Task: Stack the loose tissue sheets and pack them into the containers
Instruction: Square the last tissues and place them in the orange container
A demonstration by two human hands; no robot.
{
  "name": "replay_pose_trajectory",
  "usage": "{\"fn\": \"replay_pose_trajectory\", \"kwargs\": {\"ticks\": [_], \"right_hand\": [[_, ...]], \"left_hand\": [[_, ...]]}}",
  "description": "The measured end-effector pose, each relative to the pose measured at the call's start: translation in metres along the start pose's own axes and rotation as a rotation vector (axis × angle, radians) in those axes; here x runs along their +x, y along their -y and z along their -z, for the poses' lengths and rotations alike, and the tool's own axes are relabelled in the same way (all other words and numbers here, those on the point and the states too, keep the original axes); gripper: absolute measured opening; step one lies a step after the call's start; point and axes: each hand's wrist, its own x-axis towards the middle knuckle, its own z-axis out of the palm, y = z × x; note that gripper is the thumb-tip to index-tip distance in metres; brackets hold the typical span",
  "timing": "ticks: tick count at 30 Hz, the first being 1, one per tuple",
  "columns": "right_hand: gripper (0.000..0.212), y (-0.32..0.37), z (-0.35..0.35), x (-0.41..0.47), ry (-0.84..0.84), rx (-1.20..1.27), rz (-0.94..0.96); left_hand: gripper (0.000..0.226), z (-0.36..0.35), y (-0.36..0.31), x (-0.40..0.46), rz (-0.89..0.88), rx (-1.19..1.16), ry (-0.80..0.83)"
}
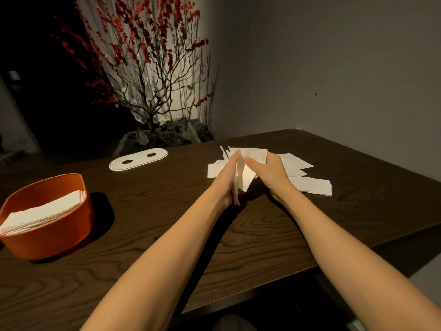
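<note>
So there's one orange container [47,218] well off to the left of both hands, sitting on the dark wood table [167,211]. It's open on top, and inside is a flat white stack of tissues [43,211] that fills it up to roughly rim level, one end poking a bit above the edge. I only see that one container.

Its lid, I guess, is the white oval lid [138,160] with two dark holes in it, lying flat on the table beyond the container and to the left of the hands, well apart from them. One of those too.

Both hands are out in front, close together. The left hand [225,177] and right hand [268,173] hold a bunch of tissue sheets [245,161] between them, standing the sheets roughly on edge; the left hand's fingers look straight against the side of the bunch, while the right's curl around the other side. The edges are fanned and uneven.

Just beyond and to the right of the right hand there are more loose sheets [310,185] lying flat on the table, overlapping each other. I can't count them exactly, they overlap too much.

Behind the table past the lid, one red-flowered branch arrangement [148,68] in a dark planter.
</note>
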Motion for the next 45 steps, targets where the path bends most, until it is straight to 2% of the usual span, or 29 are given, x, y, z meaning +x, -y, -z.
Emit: {"fn": "replay_pose_trajectory", "kwargs": {"ticks": [3,7,11,14,16,19,23,26,29,32,34,36,39,42,45], "right_hand": [[0.049,-0.002,-0.002,0.001,0.000,0.011,-0.006],[0.044,-0.003,-0.001,0.003,-0.068,-0.075,-0.013],[0.022,-0.003,-0.002,-0.001,-0.164,-0.228,0.208],[0.016,-0.002,-0.007,-0.007,-0.097,-0.289,0.318],[0.008,-0.002,-0.009,-0.009,-0.024,-0.298,0.354],[0.015,-0.002,-0.012,-0.011,0.049,-0.276,0.362],[0.036,-0.003,-0.014,-0.011,0.083,-0.257,0.328],[0.035,-0.003,-0.014,-0.011,0.042,-0.281,0.335],[0.036,-0.004,-0.014,-0.009,-0.068,-0.318,0.317],[0.027,-0.003,-0.012,-0.009,-0.143,-0.448,0.352],[0.030,-0.002,-0.009,-0.010,-0.147,-0.606,0.402],[0.031,-0.003,-0.007,-0.012,-0.100,-0.727,0.534],[0.031,-0.006,-0.006,-0.012,-0.006,-0.771,0.671],[0.037,-0.009,-0.004,-0.014,0.152,-0.857,0.694],[0.035,-0.010,-0.003,-0.014,0.257,-0.809,0.684]], "left_hand": [[0.044,0.005,0.002,0.007,0.021,-0.146,-0.037],[0.038,0.009,0.005,0.011,-0.002,-0.193,-0.107],[0.043,0.008,0.004,0.015,-0.024,-0.116,-0.092],[0.047,0.004,0.005,0.013,-0.037,-0.163,-0.053],[0.058,0.005,0.005,0.015,-0.029,-0.220,-0.024],[0.068,0.009,0.003,0.015,0.008,-0.266,0.020],[0.061,0.011,0.001,0.012,0.013,-0.298,0.054],[0.053,0.013,0.001,0.012,0.015,-0.388,0.050],[0.049,0.014,0.002,0.014,0.043,-0.428,0.014],[0.069,0.016,0.004,0.021,0.094,-0.444,-0.011],[0.076,0.016,0.005,0.021,0.113,-0.469,-0.009],[0.074,0.016,0.004,0.018,0.110,-0.496,0.030],[0.069,0.017,0.002,0.011,0.094,-0.486,0.080],[0.073,0.019,0.000,0.007,0.132,-0.501,0.124],[0.063,0.020,0.001,0.007,0.128,-0.525,0.111]]}}
